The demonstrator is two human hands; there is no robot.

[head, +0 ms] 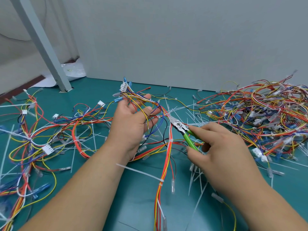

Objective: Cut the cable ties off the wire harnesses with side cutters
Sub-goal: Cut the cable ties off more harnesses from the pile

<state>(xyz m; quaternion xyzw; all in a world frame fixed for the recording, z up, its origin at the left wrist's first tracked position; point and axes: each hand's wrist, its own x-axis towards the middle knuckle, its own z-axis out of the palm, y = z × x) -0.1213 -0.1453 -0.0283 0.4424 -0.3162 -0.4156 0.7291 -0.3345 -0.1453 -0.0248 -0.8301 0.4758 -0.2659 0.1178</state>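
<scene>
Over the green mat (136, 202), the left hand (131, 124) lies palm-up with its fingers nearly straight and spread. A wire harness (168, 152) is draped across them, and the thumb seems to rest on the wires rather than clamp them. The right hand (223, 147) grips the green handles of the side cutters (181, 128). Their tips point at the harness just beside the left fingertips. A white cable tie (171, 140) binds the orange bundle just below the tips. More tied harnesses (33, 139) sprawl at the left, a tangled pile (270, 112) sits at the right, and loose ties (196, 179) litter the mat near the right hand.
</scene>
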